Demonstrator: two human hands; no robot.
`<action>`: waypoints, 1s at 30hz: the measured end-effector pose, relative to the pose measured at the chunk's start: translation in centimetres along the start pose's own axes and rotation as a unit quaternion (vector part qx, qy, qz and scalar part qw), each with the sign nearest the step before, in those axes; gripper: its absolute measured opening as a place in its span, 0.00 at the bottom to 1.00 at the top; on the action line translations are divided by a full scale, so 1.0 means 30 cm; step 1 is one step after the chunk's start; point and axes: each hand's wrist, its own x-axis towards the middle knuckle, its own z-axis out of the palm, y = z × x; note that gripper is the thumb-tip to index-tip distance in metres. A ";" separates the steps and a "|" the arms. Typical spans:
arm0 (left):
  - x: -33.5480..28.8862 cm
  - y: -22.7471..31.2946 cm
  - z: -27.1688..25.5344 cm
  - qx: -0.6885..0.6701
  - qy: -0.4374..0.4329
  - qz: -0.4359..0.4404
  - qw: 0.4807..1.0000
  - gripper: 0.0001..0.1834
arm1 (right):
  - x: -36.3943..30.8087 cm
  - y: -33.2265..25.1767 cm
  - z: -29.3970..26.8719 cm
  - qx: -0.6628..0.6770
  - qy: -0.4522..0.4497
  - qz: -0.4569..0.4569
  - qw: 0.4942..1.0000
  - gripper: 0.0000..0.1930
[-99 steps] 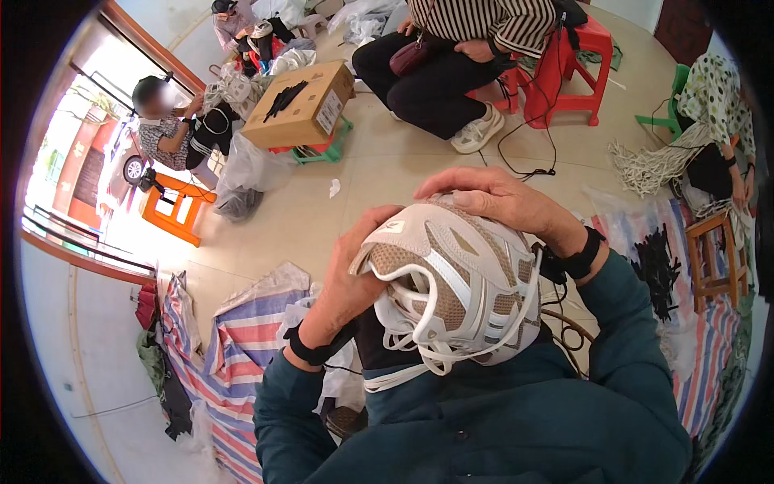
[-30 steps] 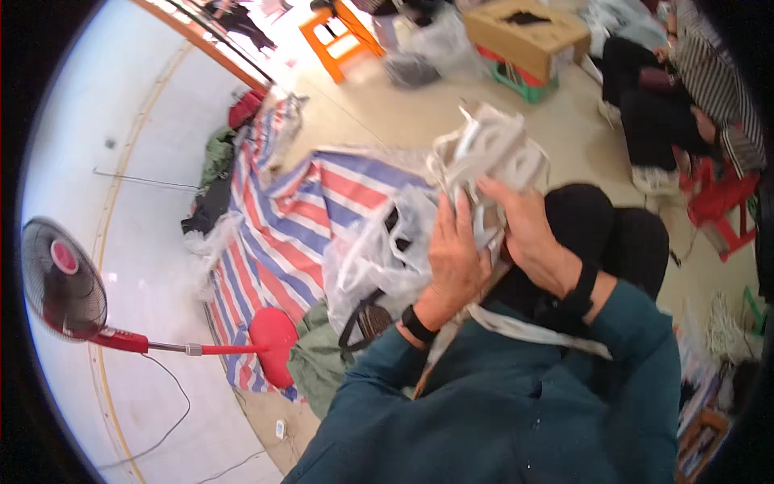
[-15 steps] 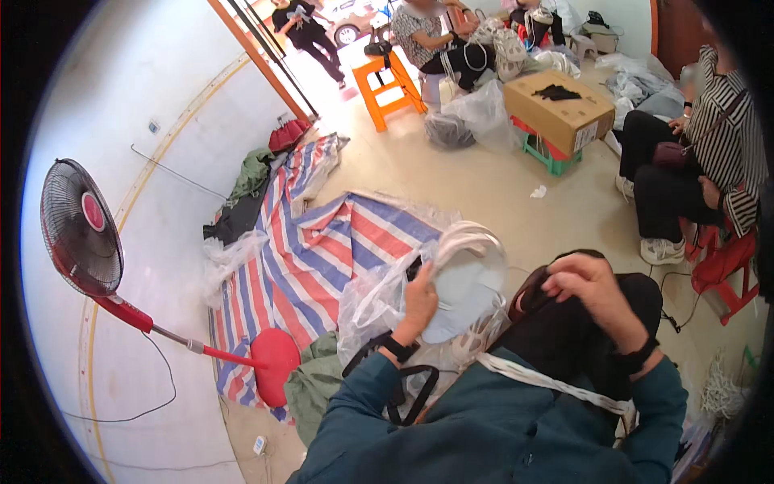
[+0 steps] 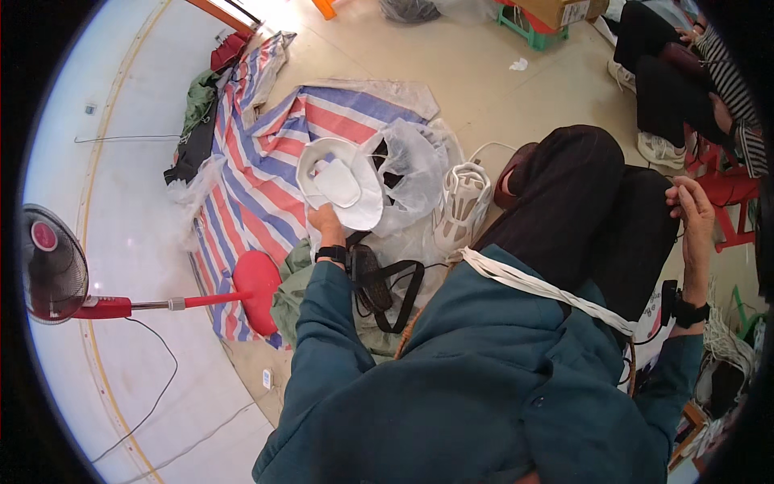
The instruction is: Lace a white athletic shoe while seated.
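My left hand (image 4: 326,221) is closed on the near edge of a white, round, hat-like piece (image 4: 364,209), with a pale oval part (image 4: 336,185) inside its rim. It is held over the striped sheet, close to a clear plastic bag (image 4: 415,165). A white openwork sneaker (image 4: 463,206) stands to the right of the bag, beside my leg. Out to the right past my knee, my right hand (image 4: 693,210) is raised with thumb and fingertips pinched together. What they hold, if anything, is too small to make out. White strips (image 4: 540,289) lie across my waist.
A red, white and blue striped sheet (image 4: 242,218) covers the floor at left. The red base (image 4: 256,292) of a fan (image 4: 52,262) stands on it. Near my left forearm lies a black strap (image 4: 407,298). At right a person sits by a red stool (image 4: 730,214).
The view has tilted down. My left hand has moved the white piece left, away from my lap, and turned it. My right hand has gone from above my knee out to the right.
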 end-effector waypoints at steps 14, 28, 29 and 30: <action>0.020 -0.057 0.047 -0.048 -0.057 0.030 0.997 0.24 | 0.045 0.050 -0.019 0.003 0.030 0.026 0.999 0.13; 0.140 -0.140 -0.100 -0.050 0.028 0.004 0.998 0.25 | 0.044 0.061 -0.050 -0.033 0.016 0.031 0.999 0.14; 0.123 -0.150 -0.113 -0.060 0.037 -0.015 0.997 0.24 | 0.045 0.060 -0.050 -0.033 0.015 0.030 0.999 0.14; 0.111 -0.158 -0.121 -0.092 0.036 -0.015 0.995 0.24 | 0.045 0.059 -0.051 -0.034 0.013 0.031 0.999 0.14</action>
